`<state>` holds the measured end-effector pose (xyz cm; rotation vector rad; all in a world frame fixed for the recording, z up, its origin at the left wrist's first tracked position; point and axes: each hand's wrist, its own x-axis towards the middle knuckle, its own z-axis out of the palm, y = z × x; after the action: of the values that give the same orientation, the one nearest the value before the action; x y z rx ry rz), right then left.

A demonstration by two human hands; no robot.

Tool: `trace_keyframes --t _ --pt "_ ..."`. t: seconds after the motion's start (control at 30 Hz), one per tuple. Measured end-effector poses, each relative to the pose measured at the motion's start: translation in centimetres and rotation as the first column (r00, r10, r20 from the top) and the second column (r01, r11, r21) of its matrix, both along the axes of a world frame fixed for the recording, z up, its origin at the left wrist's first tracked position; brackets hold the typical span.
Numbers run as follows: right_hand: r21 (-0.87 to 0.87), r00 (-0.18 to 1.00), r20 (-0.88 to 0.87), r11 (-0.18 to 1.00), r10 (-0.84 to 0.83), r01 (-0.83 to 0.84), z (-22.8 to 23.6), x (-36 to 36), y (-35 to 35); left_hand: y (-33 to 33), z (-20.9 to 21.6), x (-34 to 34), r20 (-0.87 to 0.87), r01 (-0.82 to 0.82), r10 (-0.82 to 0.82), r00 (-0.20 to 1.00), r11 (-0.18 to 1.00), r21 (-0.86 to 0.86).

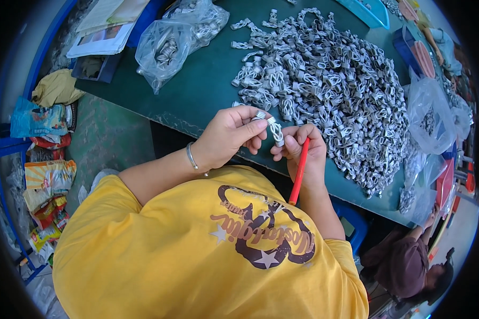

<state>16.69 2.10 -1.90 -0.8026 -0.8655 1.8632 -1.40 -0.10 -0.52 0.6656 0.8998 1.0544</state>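
Close in front of my chest, my left hand (231, 134) is closed, with a small silver braided metal piece (259, 115) between thumb and forefinger. A second braided metal piece (276, 133) hangs between my two hands, its lower end by my right thumb; whether the pieces are joined, I cannot tell. My right hand (310, 149) is also closed, gripping a slim red pen (300, 173) that points down toward my shirt. Beyond both hands, a large heap of similar silver pieces (324, 80) covers the table's right half.
The dark green table (167, 114) has its near edge just under my hands. Clear plastic bags of pieces (167, 45) lie at its far left. More plastic bags (431, 111) and a turquoise tray (370, 13) sit rightward. A co-worker (404, 260) is at the lower right.
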Motion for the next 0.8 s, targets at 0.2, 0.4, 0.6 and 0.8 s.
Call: trace_keyframes --t 0.2,0.4,0.6,0.8 --pt "0.366 0.972 0.183 0.928 -0.147 0.071 -1.0 -0.2 -0.1 0.0 0.7 0.2 -0.07 -0.009 0.01 0.997 1.0 0.018" --pt "0.761 0.859 0.22 0.632 -0.463 0.146 -0.2 -0.6 -0.3 -0.1 0.5 0.0 0.013 -0.046 0.046 0.999 0.999 -0.02" --pt "0.909 0.929 0.168 0.416 -0.33 -0.016 0.9 -1.3 0.2 0.1 0.5 -0.2 0.415 0.098 0.022 0.909 0.959 -0.266" --pt "0.86 0.553 0.503 0.45 -0.664 -0.243 -0.3 -0.4 2.9 -0.2 -0.7 -1.1 0.336 0.031 0.076 0.939 0.953 -0.303"
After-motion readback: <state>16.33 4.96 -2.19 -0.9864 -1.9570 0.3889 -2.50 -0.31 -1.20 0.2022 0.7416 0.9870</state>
